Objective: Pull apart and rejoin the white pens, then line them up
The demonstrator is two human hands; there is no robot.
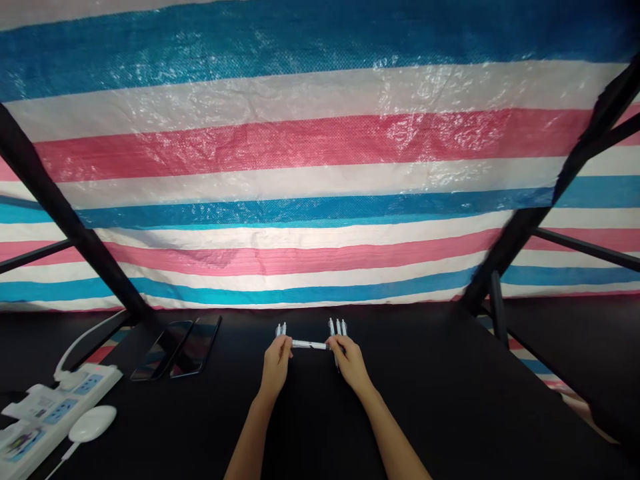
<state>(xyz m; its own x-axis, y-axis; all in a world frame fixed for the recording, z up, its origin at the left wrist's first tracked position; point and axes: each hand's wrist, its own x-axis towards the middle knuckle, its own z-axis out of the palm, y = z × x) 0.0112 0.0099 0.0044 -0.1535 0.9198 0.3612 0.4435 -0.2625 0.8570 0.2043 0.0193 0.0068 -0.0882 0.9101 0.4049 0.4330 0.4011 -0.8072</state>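
A white pen (310, 345) is stretched sideways between my two hands, a little above or on the black table. My left hand (277, 363) pinches its left end, and my right hand (350, 361) pinches its right end. Just beyond my left hand, a pair of white pens (281, 329) shows, their lower parts hidden by the fingers. Beyond my right hand lie three white pens (338, 327) side by side, partly covered by that hand.
Two dark phones (197, 347) lie on the black table (450, 400) to the left. Nearer are a white power strip (65, 407) with plugs and a white corded oval device (93, 424). Black frame bars (520, 233) and a striped sheet (310, 147) stand behind.
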